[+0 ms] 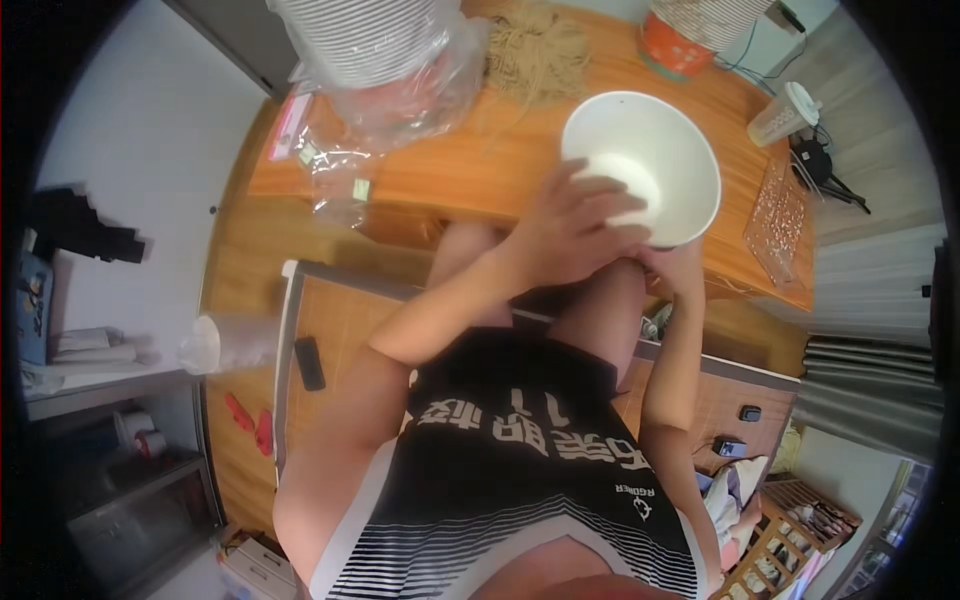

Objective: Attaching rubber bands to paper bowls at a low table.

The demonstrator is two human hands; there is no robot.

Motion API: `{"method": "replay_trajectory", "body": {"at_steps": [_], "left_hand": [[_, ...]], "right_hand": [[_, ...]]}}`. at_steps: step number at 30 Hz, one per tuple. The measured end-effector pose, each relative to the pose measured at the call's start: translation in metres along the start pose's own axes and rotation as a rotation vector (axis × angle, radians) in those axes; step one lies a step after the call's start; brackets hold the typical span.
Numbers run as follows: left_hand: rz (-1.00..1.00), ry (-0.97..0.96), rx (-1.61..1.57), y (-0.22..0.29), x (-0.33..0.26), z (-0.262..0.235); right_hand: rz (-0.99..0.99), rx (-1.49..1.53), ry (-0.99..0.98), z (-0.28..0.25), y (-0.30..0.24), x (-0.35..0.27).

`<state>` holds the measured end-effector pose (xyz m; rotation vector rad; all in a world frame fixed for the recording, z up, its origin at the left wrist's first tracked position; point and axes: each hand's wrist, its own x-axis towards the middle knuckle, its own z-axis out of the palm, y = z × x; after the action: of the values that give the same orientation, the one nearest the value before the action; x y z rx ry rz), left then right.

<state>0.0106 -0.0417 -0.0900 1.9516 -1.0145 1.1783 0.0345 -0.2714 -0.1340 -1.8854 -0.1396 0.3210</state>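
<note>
A large white paper bucket [690, 150] is tipped so that its mouth faces me, at the near edge of the wooden table. Inside it I see only bare white wall and bottom. My right hand [672, 264] grips the bucket from its near underside, and most of those fingers are hidden behind it. My left hand [580, 222] reaches across the bucket's near left rim, fingers spread over the opening. Whether those fingertips touch the inner wall I cannot tell.
On the wooden table [450, 180] stand a plastic-wrapped stack of white buckets [365, 45], a bundle of tan strings [538, 55], orange-and-white stacked buckets [680, 45], a lidded cup [785, 115] and a sheet of small beads [778, 222]. A phone [310, 363] lies left of me.
</note>
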Motion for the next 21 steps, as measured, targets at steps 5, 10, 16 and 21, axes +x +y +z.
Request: {"method": "replay_trajectory", "body": {"at_steps": [5,10,16,21], "left_hand": [[-0.437,0.21,0.057,-0.032,-0.054,-0.042],[-0.98,0.186,0.062,-0.07,-0.081,-0.066],[-0.768,-0.068,0.233,-0.111,-0.042,-0.053],[-0.742,-0.172,0.382,-0.155,-0.023,-0.023]], "right_hand": [[-0.364,0.242,0.344,0.022,0.001,-0.001],[-0.099,0.275,0.3,0.037,0.004,0.012],[-0.195,0.218,0.354,0.042,0.027,0.022],[-0.388,-0.183,0.512,0.042,0.018,0.014]]}}
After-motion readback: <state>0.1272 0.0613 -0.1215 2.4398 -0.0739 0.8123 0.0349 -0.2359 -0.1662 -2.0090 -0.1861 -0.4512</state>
